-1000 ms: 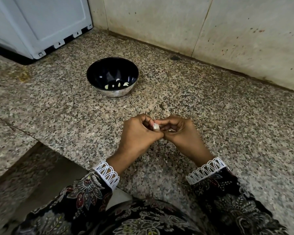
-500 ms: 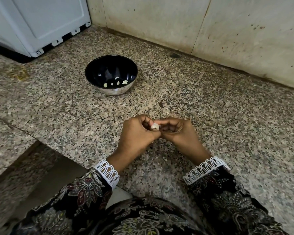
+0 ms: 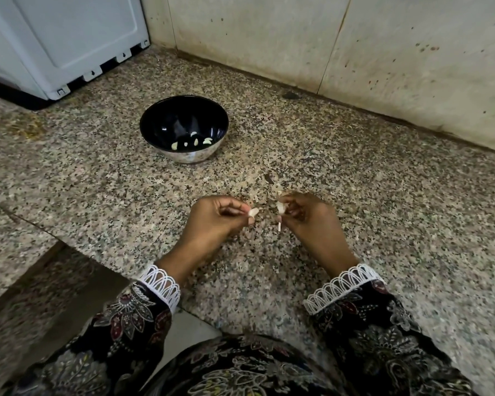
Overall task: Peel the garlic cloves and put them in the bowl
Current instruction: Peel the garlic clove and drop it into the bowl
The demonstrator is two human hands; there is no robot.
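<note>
A black bowl stands on the speckled granite counter and holds several peeled pale cloves. Nearer to me, my left hand pinches a small whitish garlic clove between thumb and fingertips. A little to the right, my right hand grips pale garlic skin, from which a thin strip hangs down. The two hands are a short gap apart above the counter.
A white appliance stands at the back left. A stained tiled wall runs along the back. A small dark scrap lies on the counter just beyond my hands. The counter's front edge steps down at lower left.
My hands were pressed together around one clove; now they have pulled apart, the left keeping the clove and the right keeping the skin.
</note>
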